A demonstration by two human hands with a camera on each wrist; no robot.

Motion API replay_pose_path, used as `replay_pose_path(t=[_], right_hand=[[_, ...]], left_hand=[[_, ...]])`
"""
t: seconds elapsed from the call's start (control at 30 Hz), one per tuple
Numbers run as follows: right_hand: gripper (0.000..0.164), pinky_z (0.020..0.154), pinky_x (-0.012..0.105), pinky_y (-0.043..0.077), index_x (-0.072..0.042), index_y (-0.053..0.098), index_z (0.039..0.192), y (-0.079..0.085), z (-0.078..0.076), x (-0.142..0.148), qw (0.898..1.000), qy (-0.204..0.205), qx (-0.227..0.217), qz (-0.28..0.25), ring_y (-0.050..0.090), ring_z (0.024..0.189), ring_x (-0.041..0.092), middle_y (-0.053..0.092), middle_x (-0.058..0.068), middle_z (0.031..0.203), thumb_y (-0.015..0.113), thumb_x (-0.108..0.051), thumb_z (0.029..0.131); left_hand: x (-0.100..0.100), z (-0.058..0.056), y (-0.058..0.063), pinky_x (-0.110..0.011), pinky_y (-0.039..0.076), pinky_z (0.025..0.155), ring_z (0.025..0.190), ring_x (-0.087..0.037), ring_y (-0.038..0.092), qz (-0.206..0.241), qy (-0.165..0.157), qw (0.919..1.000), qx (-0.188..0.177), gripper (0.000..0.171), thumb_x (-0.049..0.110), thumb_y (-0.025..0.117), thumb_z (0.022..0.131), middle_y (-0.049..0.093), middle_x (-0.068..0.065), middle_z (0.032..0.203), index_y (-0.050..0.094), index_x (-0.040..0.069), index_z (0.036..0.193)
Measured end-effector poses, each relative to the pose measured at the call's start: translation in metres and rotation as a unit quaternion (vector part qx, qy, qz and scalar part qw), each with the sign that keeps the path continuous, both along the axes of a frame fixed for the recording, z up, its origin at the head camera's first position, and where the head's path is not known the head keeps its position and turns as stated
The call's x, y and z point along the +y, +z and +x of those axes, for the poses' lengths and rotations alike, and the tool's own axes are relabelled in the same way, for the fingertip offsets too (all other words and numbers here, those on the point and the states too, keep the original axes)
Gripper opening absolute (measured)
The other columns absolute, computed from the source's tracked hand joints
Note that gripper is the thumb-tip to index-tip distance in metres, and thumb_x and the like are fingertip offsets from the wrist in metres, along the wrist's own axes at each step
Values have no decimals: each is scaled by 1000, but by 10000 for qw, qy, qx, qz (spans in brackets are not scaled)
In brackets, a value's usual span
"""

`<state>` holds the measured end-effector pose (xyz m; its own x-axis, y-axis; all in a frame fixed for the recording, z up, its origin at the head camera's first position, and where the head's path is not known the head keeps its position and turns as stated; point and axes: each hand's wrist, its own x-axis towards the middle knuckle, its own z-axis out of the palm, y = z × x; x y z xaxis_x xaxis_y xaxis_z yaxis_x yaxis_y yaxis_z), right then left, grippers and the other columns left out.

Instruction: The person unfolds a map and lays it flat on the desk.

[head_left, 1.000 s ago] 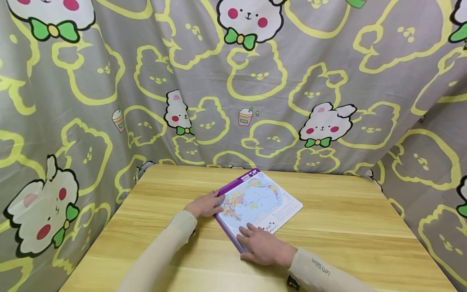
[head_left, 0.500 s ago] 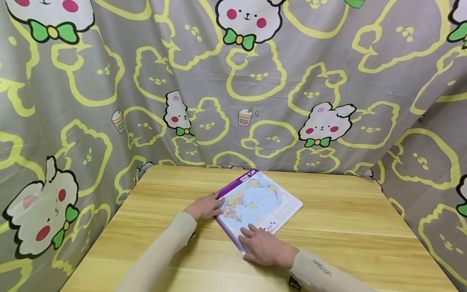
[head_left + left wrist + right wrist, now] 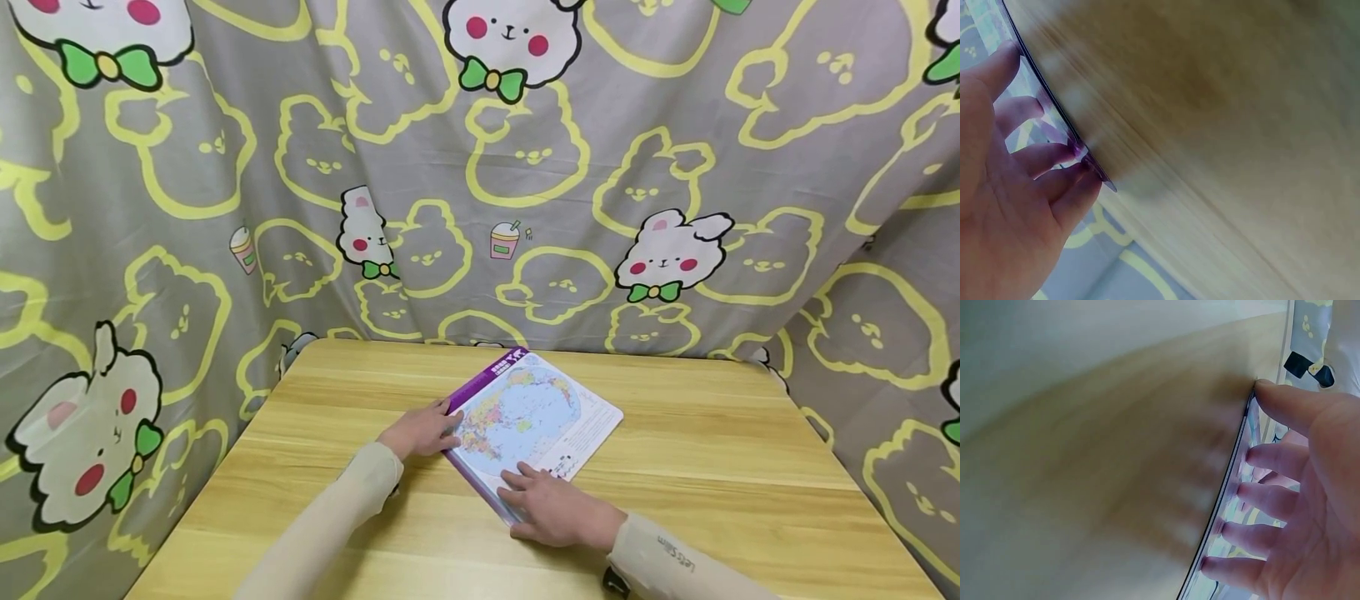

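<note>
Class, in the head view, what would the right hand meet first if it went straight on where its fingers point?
The right hand rests on the world map; sliding across, it would probably meet the left hand first, though depth is hard to judge.

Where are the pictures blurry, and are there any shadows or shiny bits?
Head view: the pale yellow wood-grain table looks bright and fairly sharp, with a faint shadow beside the beige left sleeve. Left wrist view: table blurry, with brownish shading. Right wrist view: table blurrier than the fingers, and the flat, purple-edged, glossy map sheet shines with reflections.
</note>
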<state>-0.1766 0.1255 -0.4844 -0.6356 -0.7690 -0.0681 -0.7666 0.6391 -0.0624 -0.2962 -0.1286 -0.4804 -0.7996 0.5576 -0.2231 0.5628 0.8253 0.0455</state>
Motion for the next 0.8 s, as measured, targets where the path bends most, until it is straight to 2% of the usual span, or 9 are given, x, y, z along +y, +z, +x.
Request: replay_pose_path(t=[0.17,0.33,0.47,0.8], right_hand=[[56,102,48,38,-12,52,137,2,0,4,10000,38,-52,-10,40,128,41,43,13,143,55,-46,92],[55,101,49,38,-12,53,135,1,-1,9,9999,47,-61,-65,41,127,40,45,13,142,56,-45,91],[54,100,49,39,-12,54,135,-1,-1,13,9999,97,7,-119,42,127,41,45,12,142,56,-45,92],[51,96,56,40,-13,53,136,0,-1,24,9995,14,-225,-230,40,128,41,43,13,143,55,-41,93]], left_hand=[[0,6,2,-46,37,103,135,-35,31,-8,-151,9998,146,59,47,50,95,31,-24,148,43,14,144],[1,13,4,-48,43,97,135,-35,32,-38,-128,9998,164,59,47,50,95,32,-24,147,43,14,143],[2,17,5,-48,42,98,135,-35,32,-83,-100,9997,192,59,48,50,95,32,-24,147,44,15,143],[3,26,1,-48,41,99,133,-38,34,-93,-146,9995,251,61,50,51,94,33,-26,146,44,15,143]])
